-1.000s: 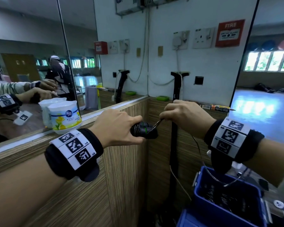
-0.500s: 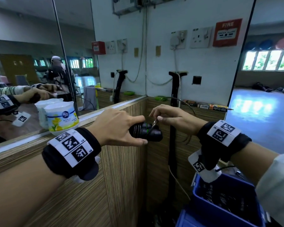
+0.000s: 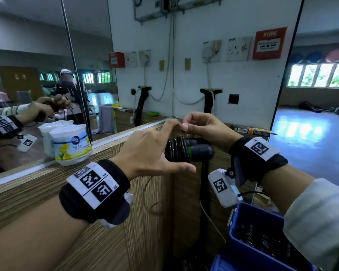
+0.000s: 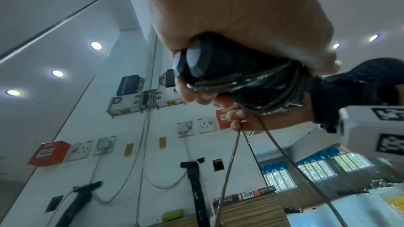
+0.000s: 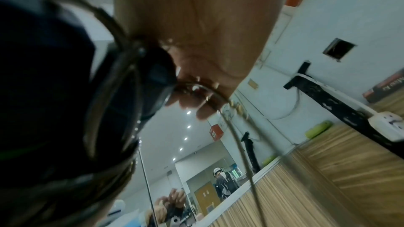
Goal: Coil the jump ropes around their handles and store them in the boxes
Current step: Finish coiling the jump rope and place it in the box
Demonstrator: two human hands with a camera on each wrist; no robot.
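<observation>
Two black jump rope handles lie side by side at chest height, with several turns of thin grey rope coiled round them. My left hand grips the handles from the left, thumb stretched out beneath them. In the left wrist view the handles' round ends stick out of my left hand. My right hand is just above the coils and pinches the rope between thumb and fingertips. Loose rope hangs down from that pinch. In the right wrist view my right hand holds the rope beside the handles.
A blue plastic box with dark coiled ropes inside stands at the lower right. A wooden ledge runs along a mirror on the left and carries a white air freshener tub. Black posts, sockets and cables line the wall ahead.
My right hand has risen from the handles' right end to above them, carrying the rope up and over. Both hands sit a little higher and closer together.
</observation>
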